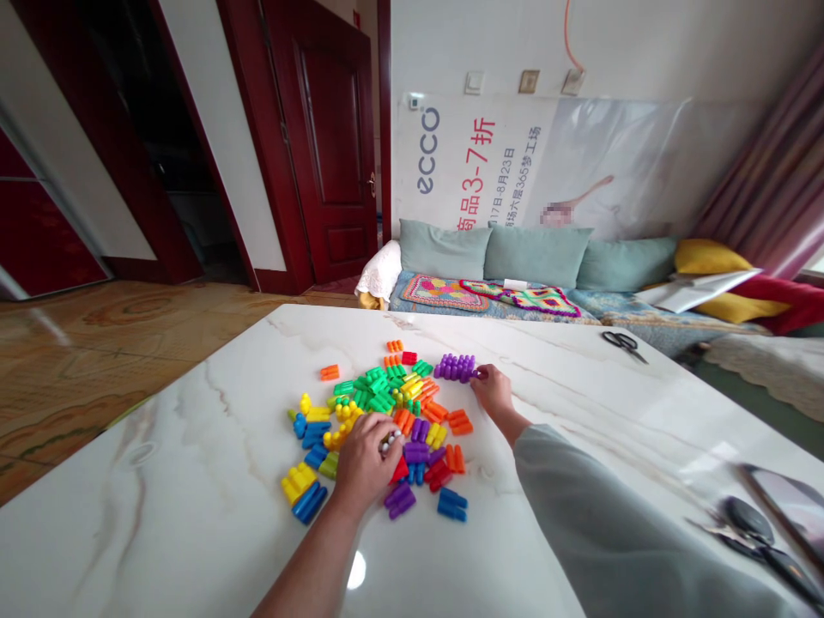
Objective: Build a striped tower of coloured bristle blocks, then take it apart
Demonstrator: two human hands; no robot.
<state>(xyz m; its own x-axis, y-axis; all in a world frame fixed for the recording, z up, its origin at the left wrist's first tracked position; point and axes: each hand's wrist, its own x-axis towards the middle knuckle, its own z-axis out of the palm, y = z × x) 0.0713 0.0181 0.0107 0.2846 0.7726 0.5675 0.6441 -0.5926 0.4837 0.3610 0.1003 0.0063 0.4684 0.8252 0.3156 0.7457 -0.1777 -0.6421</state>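
Observation:
A pile of colourful plastic peg-shaped toy blocks lies on the white marble-look table (212, 481). My left hand (368, 459) is over the pile's near side, its fingers curled round a block with white round knobs (390, 441); the fingers hide most of that block. At the far right of the pile, my right hand (495, 393) pinches the right end of a group of upright purple blocks (454, 367) standing close together. Green blocks (374, 388) lie mid-pile, with yellow blocks (298, 483) and blue blocks (310, 503) on the near left.
Black scissors (623, 343) lie near the table's far right edge. Keys with a black fob (747, 520) and a dark-edged flat device (789, 506) are at the near right. Behind the table stands a sofa with green cushions (537, 255); a dark red door (328, 137) is at back left.

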